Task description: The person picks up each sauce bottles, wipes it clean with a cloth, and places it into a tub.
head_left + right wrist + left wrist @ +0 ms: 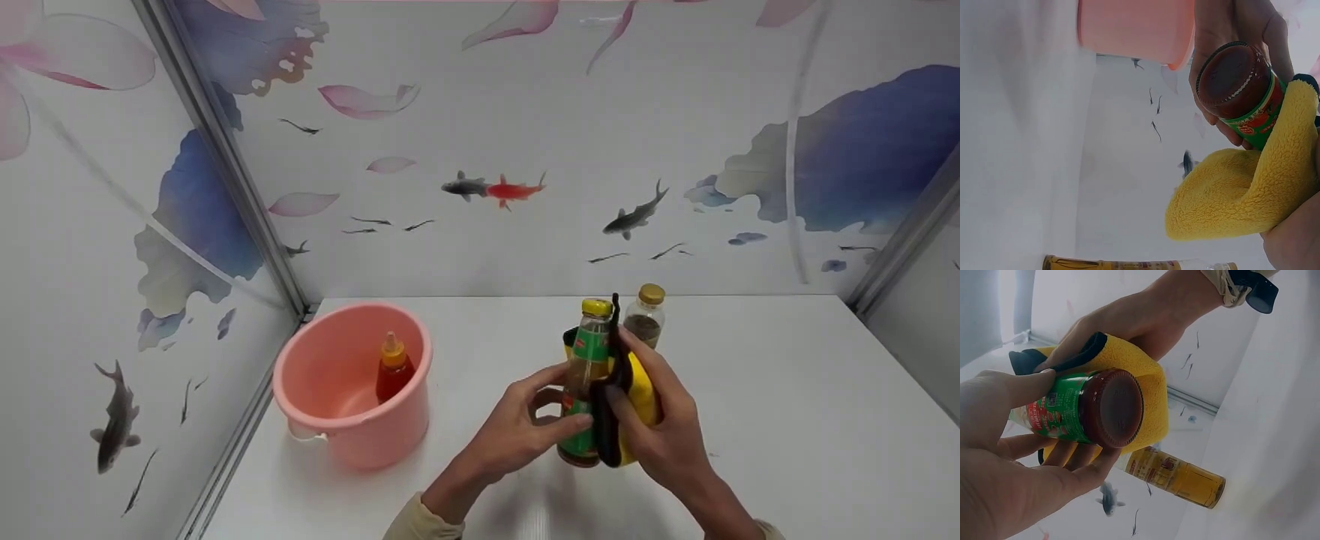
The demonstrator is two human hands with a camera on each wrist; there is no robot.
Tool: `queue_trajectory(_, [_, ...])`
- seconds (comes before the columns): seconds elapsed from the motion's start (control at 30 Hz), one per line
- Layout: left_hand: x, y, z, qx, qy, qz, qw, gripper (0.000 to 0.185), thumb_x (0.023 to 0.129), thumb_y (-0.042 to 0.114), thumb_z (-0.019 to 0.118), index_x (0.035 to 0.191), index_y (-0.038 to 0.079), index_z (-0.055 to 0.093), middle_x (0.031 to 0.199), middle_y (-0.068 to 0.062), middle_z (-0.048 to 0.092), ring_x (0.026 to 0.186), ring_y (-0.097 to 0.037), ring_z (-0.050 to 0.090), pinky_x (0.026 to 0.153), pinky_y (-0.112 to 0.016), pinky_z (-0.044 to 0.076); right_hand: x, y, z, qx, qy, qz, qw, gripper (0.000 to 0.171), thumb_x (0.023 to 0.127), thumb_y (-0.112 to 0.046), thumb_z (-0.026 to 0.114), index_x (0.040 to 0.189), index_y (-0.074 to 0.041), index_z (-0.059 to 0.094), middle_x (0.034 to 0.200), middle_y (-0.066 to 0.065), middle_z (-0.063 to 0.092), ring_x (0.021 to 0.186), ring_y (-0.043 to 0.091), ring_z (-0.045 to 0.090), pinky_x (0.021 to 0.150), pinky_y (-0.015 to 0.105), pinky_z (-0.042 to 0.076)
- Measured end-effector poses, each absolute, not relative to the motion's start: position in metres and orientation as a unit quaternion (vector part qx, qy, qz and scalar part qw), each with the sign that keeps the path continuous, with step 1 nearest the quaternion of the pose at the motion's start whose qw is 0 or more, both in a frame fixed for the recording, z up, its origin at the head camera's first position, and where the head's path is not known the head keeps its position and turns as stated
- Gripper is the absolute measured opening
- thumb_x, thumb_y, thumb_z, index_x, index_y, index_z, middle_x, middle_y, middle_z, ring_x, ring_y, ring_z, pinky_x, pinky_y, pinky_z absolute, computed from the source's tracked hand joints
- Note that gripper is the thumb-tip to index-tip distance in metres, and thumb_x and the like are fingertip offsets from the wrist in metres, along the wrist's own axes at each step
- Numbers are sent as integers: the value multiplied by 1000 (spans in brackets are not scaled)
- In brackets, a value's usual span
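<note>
My left hand (529, 424) grips a glass sauce bottle (587, 349) with a yellow cap, a green label and dark contents. The bottle is held nearly upright over the white table, its base facing the camera in the left wrist view. In my right hand (660, 420) is a yellow cloth (1230, 194) with dark edging, folded and pressed against the bottle's right side. Fleecy pile shows on the cloth in both wrist views. Part of the label is hidden by the cloth and fingers.
A second bottle (645, 319) with a gold cap and amber contents (1179, 479) stands behind my right hand. To the left is a pink bucket (405, 442) with a red squeeze bottle (394, 375) inside, orange-capped. Printed panels (465, 255) border the white table (787, 420).
</note>
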State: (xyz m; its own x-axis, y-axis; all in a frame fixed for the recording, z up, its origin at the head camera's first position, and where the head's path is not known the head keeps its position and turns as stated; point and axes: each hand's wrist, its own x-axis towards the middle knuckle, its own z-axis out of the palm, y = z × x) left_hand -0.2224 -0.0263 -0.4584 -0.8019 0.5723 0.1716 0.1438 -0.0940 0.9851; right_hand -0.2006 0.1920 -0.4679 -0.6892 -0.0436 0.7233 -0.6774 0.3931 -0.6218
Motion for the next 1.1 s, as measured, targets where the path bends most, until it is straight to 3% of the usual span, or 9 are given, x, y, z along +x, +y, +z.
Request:
queue_trajectory(0.13, [-221,-24,-459,259,648,703,135,59,102,26,78,156,32,55,142,-3,62,128,-20,66,105,-39,62,-200,191,-467,234,-772,502,311,78,94,13,74,163,-11,48,148,7,63,110,14,64,95,15,57])
queue_trajectory(0.5, [-224,-27,-453,212,631,741,91,52,104,28,75,152,23,53,151,-2,59,139,-21,61,123,-39,48,-198,187,-471,220,-804,494,248,76,98,4,75,165,-20,46,161,2,55,126,12,62,106,17,53])
queue_trajectory(0.7, [-226,-28,-454,190,627,750,90,55,106,33,72,157,25,50,157,-6,52,137,-27,62,118,-42,53,-199,184,-476,229,-809,484,245,77,98,3,76,165,-21,46,166,2,52,137,7,59,112,16,49])
queue_trajectory(1.1, [-228,-32,-454,169,615,762,109,53,107,30,71,154,17,51,143,-13,65,127,-28,70,99,-47,65,-199,185,-475,227,-810,484,241,76,97,3,77,163,-21,48,169,1,49,147,5,52,116,15,45])
